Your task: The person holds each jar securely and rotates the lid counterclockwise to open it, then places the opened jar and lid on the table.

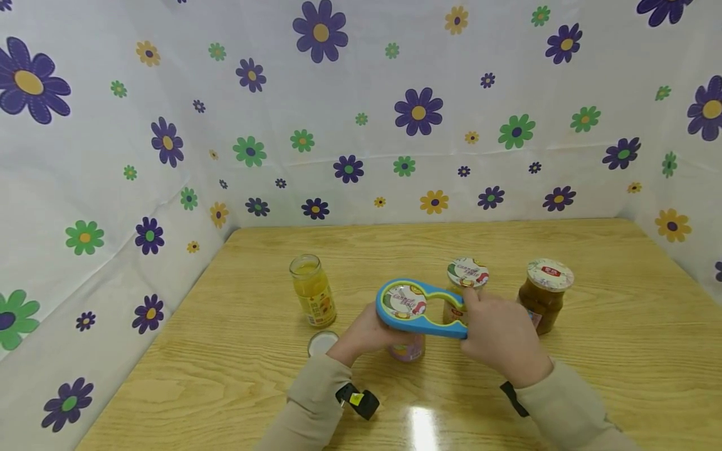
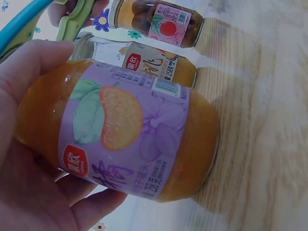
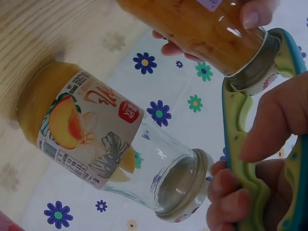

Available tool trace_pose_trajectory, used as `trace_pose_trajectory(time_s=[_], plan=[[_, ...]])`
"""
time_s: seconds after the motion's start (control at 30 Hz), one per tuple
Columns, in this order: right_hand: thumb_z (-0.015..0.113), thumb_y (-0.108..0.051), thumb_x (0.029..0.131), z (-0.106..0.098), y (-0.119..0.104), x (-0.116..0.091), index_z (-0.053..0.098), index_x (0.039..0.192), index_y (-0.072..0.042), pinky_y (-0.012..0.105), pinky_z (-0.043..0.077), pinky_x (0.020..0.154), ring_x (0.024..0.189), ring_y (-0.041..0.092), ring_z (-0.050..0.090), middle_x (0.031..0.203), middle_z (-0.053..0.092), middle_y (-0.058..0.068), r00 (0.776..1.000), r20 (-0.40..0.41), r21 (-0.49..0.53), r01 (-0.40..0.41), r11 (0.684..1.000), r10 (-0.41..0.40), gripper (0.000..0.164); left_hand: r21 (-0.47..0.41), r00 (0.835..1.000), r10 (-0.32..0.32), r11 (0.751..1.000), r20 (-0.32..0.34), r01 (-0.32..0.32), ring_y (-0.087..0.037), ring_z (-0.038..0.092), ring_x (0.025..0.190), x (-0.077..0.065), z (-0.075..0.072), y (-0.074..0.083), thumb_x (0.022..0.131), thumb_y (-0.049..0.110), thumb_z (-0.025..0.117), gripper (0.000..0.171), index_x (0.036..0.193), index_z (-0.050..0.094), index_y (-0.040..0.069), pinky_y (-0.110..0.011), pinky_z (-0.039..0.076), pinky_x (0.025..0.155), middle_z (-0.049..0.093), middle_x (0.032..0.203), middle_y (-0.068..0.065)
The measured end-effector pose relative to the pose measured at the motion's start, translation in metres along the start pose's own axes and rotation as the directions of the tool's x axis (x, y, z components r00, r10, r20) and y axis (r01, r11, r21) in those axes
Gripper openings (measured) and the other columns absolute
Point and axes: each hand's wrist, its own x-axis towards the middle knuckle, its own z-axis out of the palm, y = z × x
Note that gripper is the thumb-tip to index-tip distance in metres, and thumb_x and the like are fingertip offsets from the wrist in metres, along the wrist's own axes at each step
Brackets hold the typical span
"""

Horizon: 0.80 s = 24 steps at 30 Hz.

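My left hand (image 1: 369, 332) grips a glass jar of orange fruit (image 2: 130, 130) with a purple label showing a mandarin segment. Fingers and thumb wrap its sides, and it stands on the table. Around its printed lid (image 1: 403, 300) sits the large ring of a blue and yellow-green jar opener (image 1: 437, 327). My right hand (image 1: 502, 332) holds the opener's handle, fingers curled round it. Just behind the handle is a closed peach jar (image 3: 91, 125), partly hidden in the head view. A dark brown fruit jar (image 1: 541, 307) with a pale lid stands beyond my right hand.
At the left a yellow fruit jar (image 1: 316, 300) stands without a lid. A loose lid (image 1: 323, 344) lies in front of it, partly covered by my left wrist. Flower-printed cloth (image 1: 361, 125) hangs behind and beside the wooden table (image 1: 214, 376).
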Motion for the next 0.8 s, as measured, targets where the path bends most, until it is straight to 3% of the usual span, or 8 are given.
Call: trace_pose_trajectory(time_s=[0.4,0.67,0.8], plan=[[0.059,-0.012,0.052,0.0073,0.001,-0.0003,0.046,0.065,-0.006,0.022,0.021,0.03,0.033,0.008,0.024,0.044,0.029,-0.004,0.996,-0.088,-0.053,0.028,0.998,-0.033,0.02,-0.009,1.0,0.006,1.0,-0.028,-0.006,-0.019,0.051,0.103,0.0004,0.0022,-0.0003,0.067,0.009,0.076,0.062,0.123,0.048,0.007,-0.033,0.04,0.088,0.056,0.112,-0.006],[0.06,-0.01,0.054,0.0092,0.0005,-0.0014,0.044,0.065,-0.007,0.021,0.021,0.03,0.034,0.008,0.024,0.044,0.029,-0.003,0.996,-0.086,-0.022,0.032,0.999,-0.034,0.02,0.04,0.988,-0.013,0.999,-0.157,0.019,-0.021,0.052,0.102,-0.0013,0.0088,0.0024,0.064,0.012,0.078,0.062,0.119,0.05,0.007,-0.034,0.042,0.086,0.057,0.11,-0.006],[0.06,-0.01,0.053,0.0088,-0.0002,-0.0014,0.045,0.066,-0.007,0.022,0.021,0.03,0.034,0.009,0.025,0.044,0.03,-0.003,0.997,-0.071,-0.013,0.027,1.0,-0.028,0.02,0.009,0.987,0.013,1.0,-0.157,-0.012,-0.021,0.052,0.102,-0.0022,0.0086,0.0025,0.065,0.01,0.078,0.061,0.12,0.05,0.006,-0.033,0.042,0.086,0.057,0.109,-0.007]])
